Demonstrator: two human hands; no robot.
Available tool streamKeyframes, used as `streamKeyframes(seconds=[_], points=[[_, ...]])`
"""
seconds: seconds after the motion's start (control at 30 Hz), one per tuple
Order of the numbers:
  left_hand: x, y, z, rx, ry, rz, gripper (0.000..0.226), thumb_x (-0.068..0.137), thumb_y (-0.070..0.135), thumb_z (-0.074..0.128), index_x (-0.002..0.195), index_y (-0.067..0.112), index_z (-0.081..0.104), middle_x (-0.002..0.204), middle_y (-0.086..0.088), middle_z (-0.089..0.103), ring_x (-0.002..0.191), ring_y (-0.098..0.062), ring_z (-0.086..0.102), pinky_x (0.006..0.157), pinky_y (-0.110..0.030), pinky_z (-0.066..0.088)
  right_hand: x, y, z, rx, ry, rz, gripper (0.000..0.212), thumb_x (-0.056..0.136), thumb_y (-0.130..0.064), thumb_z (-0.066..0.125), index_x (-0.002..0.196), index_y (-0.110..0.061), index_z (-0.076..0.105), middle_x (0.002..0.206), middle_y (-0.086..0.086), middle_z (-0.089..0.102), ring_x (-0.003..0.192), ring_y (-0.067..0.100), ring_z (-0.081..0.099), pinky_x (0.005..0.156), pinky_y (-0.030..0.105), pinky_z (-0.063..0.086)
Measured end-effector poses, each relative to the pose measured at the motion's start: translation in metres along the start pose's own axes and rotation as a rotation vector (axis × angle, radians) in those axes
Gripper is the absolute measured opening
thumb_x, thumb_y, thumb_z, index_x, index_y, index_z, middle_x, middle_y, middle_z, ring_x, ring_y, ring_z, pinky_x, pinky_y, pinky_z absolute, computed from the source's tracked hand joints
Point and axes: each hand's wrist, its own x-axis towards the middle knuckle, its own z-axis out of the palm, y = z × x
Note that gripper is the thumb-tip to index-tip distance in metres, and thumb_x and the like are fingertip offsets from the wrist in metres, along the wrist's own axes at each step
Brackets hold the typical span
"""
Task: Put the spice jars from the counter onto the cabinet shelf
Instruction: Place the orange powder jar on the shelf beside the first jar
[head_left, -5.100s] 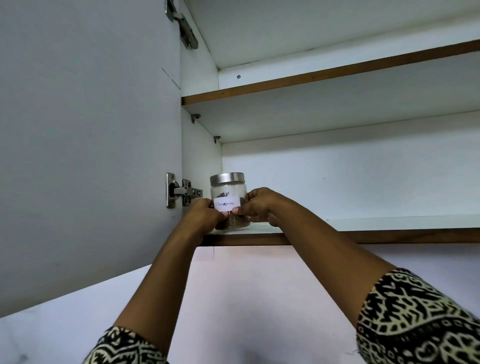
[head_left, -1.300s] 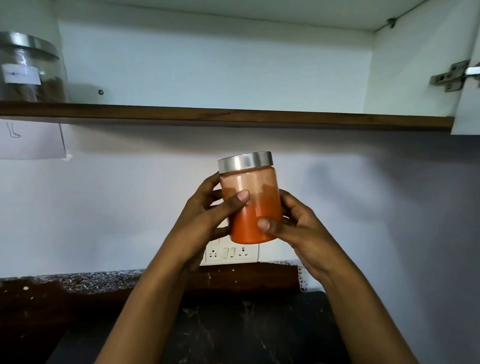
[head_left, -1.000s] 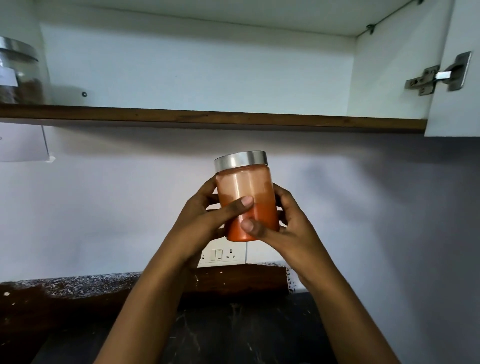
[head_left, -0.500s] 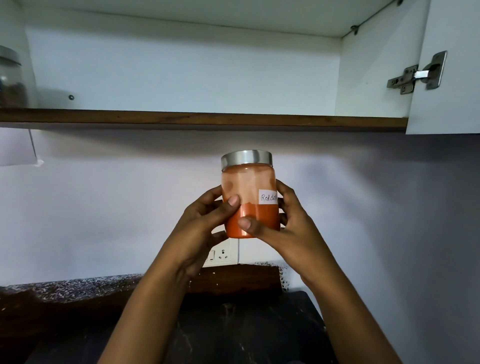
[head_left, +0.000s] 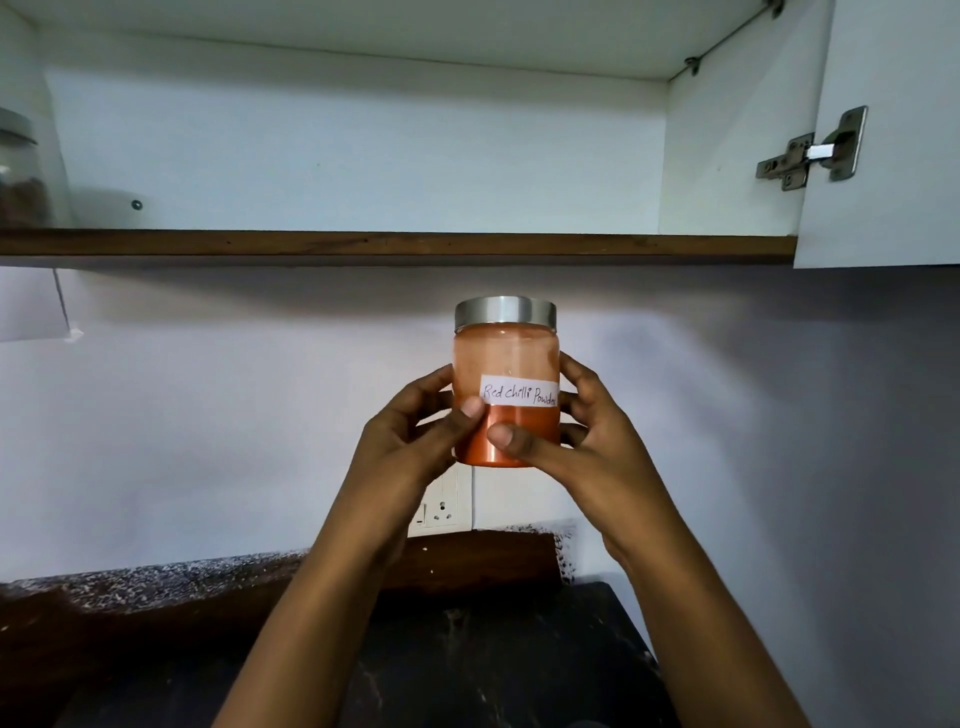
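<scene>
Chilli powder jar (head_left: 506, 358), steel-lidded, fingers (head_left: 470, 408) of left hand (head_left: 410, 441) and right hand (head_left: 582, 447) clamped round it

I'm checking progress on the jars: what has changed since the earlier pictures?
The brown jar was let go and stands on the shelf, far left. The left hand and right hand took hold of the chilli jar and turned it until its label faces the camera. Unchanged in the last second: both hands grip it upright, lid on, below the shelf.
</scene>
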Motion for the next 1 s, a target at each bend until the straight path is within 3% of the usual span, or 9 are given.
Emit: streamKeyframes(seconds=[0.07, 0.17, 0.3, 0.5, 0.63, 0.8, 0.9, 1.0], points=[[-0.002, 0.001, 0.000, 0.037, -0.032, 0.014, 0.062, 0.067, 0.041, 0.066, 0.127, 0.032, 0.056, 0.116, 0.012, 0.066, 0.100, -0.004, 0.067, 0.085, -0.022, 0.054, -0.001, -0.003, -0.001, -0.045, -0.012, -0.007, 0.100, 0.048, -0.055, 0.067, 0.139, -0.041, 0.028, 0.119, -0.018, 0.042, 0.105, 0.006, 0.049, 0.081, 0.020, 0.045], [-0.002, 0.003, -0.004, 0.048, -0.044, 0.000, 0.059, 0.072, 0.042, 0.075, 0.127, 0.033, 0.056, 0.118, 0.013, 0.067, 0.105, -0.008, 0.066, 0.094, -0.032, 0.052, -0.001, -0.006, -0.005, -0.042, -0.082, -0.007, 0.098, 0.051, -0.056, 0.066, 0.140, -0.043, 0.028, 0.121, -0.020, 0.044, 0.107, 0.007, 0.051, 0.088, 0.026, 0.046], [-0.002, 0.005, -0.011, -0.001, -0.073, -0.025, 0.060, 0.075, 0.034, 0.075, 0.131, 0.025, 0.056, 0.120, 0.008, 0.067, 0.107, -0.012, 0.066, 0.096, -0.036, 0.051, 0.000, -0.009, -0.012, 0.087, -0.136, 0.022, 0.083, 0.058, -0.047, 0.068, 0.136, -0.039, 0.039, 0.117, -0.021, 0.054, 0.098, 0.004, 0.059, 0.080, 0.020, 0.050], [-0.004, 0.007, -0.017, -0.097, -0.036, -0.036, 0.067, 0.068, 0.029, 0.064, 0.134, 0.026, 0.050, 0.118, -0.002, 0.067, 0.106, -0.015, 0.066, 0.090, -0.029, 0.055, 0.001, -0.008, -0.013, 0.219, -0.174, 0.025, 0.053, 0.059, -0.034, 0.072, 0.111, -0.034, 0.060, 0.110, -0.017, 0.068, 0.100, 0.008, 0.066, 0.081, 0.022, 0.055], [-0.007, 0.009, -0.022, -0.053, -0.036, 0.019, 0.050, 0.070, 0.029, 0.063, 0.120, 0.029, 0.059, 0.110, 0.008, 0.072, 0.106, -0.009, 0.066, 0.089, -0.023, 0.054, 0.003, -0.013, -0.005, 0.193, -0.164, 0.009, 0.056, 0.061, -0.036, 0.071, 0.115, -0.036, 0.057, 0.110, -0.019, 0.065, 0.093, 0.002, 0.066, 0.069, 0.015, 0.055], [-0.009, 0.022, -0.041, 0.028, -0.047, 0.060, 0.064, 0.071, 0.036, 0.063, 0.134, 0.027, 0.053, 0.120, 0.014, 0.067, 0.112, -0.005, 0.062, 0.100, -0.031, 0.047, 0.006, -0.023, 0.008, 0.143, -0.178, -0.040, 0.051, 0.060, -0.039, 0.071, 0.109, -0.042, 0.057, 0.106, -0.020, 0.064, 0.087, -0.009, 0.065, 0.063, 0.011, 0.054], [-0.009, 0.034, -0.058, 0.059, -0.031, 0.056, 0.064, 0.072, 0.037, 0.075, 0.132, 0.029, 0.055, 0.119, 0.011, 0.068, 0.113, -0.009, 0.062, 0.103, -0.038, 0.044, 0.008, -0.033, 0.019, 0.145, -0.193, -0.068, 0.053, 0.059, -0.037, 0.071, 0.110, -0.041, 0.057, 0.105, -0.018, 0.064, 0.084, -0.011, 0.064, 0.060, 0.008, 0.052], [-0.007, 0.047, -0.075, 0.105, -0.036, 0.081, 0.062, 0.071, 0.038, 0.074, 0.130, 0.032, 0.056, 0.115, 0.011, 0.070, 0.110, -0.009, 0.064, 0.097, -0.031, 0.047, 0.011, -0.049, 0.035, 0.146, -0.207, -0.110, 0.065, 0.057, -0.037, 0.072, 0.119, -0.037, 0.056, 0.105, -0.016, 0.066, 0.087, -0.006, 0.066, 0.061, 0.010, 0.053]])
